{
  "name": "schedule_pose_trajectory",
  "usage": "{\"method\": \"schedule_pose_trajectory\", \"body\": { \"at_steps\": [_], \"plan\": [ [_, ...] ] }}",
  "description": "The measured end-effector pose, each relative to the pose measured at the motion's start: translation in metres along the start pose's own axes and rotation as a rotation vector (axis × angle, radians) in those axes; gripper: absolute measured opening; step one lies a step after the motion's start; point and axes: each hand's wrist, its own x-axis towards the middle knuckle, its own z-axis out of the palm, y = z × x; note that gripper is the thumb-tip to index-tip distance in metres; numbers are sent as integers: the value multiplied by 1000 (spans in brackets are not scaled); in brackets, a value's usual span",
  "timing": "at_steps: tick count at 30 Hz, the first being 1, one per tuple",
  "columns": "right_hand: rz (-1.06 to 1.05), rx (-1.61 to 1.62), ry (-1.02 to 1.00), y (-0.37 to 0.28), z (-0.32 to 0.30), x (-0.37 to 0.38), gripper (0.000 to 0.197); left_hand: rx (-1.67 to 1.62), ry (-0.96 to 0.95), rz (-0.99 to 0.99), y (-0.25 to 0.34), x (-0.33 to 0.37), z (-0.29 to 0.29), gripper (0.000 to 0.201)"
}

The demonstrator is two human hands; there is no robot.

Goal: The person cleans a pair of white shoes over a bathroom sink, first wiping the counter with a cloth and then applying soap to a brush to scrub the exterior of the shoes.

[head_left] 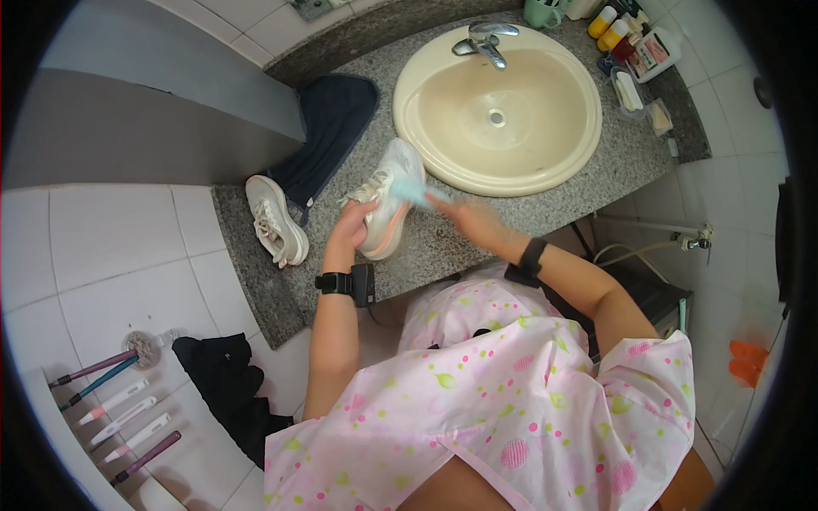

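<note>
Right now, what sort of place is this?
Most likely a bathroom or washroom: a cream oval basin with a chrome faucet sits in a speckled stone-look counter, and white wall tiles surround it.

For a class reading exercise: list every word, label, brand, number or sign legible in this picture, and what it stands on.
No text is legible enough to quote.
White bottle beside the basin: printed label, too small and blurred.
Yellow bottles: any print is too small.
White shoe in the left hand: no lettering discernible.
</note>
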Motion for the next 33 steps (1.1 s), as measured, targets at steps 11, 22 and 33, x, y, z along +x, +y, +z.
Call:
{"method": "schedule_pose_trajectory", "body": {
  "at_steps": [11,22,33],
  "plan": [
    [20,-90,-84,-28,-6,-13,65,63,70,-102,0,0,6,37],
    [136,-34,62,0,-3,-7,61,2,44,-31,-8,1,2,34],
    [-21,-27,-58,-14,-5,-24,64,73,65,-78,-9,2,6,42]
  ]
}}
